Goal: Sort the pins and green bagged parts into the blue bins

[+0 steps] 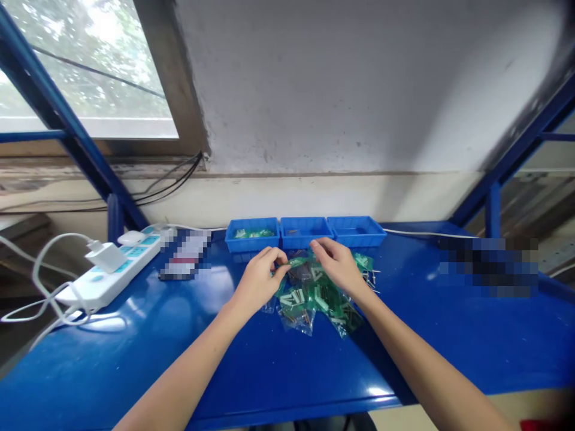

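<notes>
At frame centre, one small green packet (297, 261) is pinched between the left hand (259, 277) and right hand (336, 263), lifted clear of the packet pile (317, 296) for handling below three blue trays (303, 231).
</notes>
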`<action>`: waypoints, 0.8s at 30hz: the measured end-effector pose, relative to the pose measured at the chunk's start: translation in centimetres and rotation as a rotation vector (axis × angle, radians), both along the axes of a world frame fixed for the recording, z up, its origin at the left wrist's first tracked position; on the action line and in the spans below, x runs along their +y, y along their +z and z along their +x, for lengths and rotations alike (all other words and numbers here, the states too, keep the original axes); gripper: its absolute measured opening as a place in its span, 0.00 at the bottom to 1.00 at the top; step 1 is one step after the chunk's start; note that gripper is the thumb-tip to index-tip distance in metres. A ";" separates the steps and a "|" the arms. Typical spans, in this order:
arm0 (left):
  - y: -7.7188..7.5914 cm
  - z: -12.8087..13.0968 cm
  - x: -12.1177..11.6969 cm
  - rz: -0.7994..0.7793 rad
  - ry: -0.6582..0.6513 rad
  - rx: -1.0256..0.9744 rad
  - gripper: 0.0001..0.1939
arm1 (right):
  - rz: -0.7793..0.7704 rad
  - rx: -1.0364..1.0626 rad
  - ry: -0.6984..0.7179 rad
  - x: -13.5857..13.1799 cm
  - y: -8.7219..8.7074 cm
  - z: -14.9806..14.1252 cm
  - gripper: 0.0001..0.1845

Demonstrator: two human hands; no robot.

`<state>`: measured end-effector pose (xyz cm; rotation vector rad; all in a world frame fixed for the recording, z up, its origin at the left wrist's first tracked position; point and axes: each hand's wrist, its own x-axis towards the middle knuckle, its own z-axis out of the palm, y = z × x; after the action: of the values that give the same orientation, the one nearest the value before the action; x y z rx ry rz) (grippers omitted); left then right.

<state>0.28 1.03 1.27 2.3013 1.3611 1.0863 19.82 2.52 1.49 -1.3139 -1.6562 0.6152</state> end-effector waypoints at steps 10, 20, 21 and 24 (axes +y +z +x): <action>0.6 0.9 -0.8 -0.103 -0.057 -0.068 0.06 | -0.113 0.570 0.082 -1.1 0.0 -2.4 0.18; 0.3 0.6 0.2 -0.587 -0.021 -0.736 0.16 | 0.459 -0.171 0.105 -2.6 -0.4 -2.7 0.14; 0.3 0.6 0.2 -0.526 -0.008 -0.738 0.13 | 0.441 -0.186 0.063 -2.7 -0.4 -2.7 0.14; 0.2 0.6 0.1 -0.309 0.023 -0.665 0.09 | 0.341 -0.161 -0.017 -2.5 -0.4 -2.7 0.09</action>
<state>0.93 1.17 1.43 1.5078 1.1729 1.3656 17.15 0.04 1.08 -1.1484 -1.7855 0.2062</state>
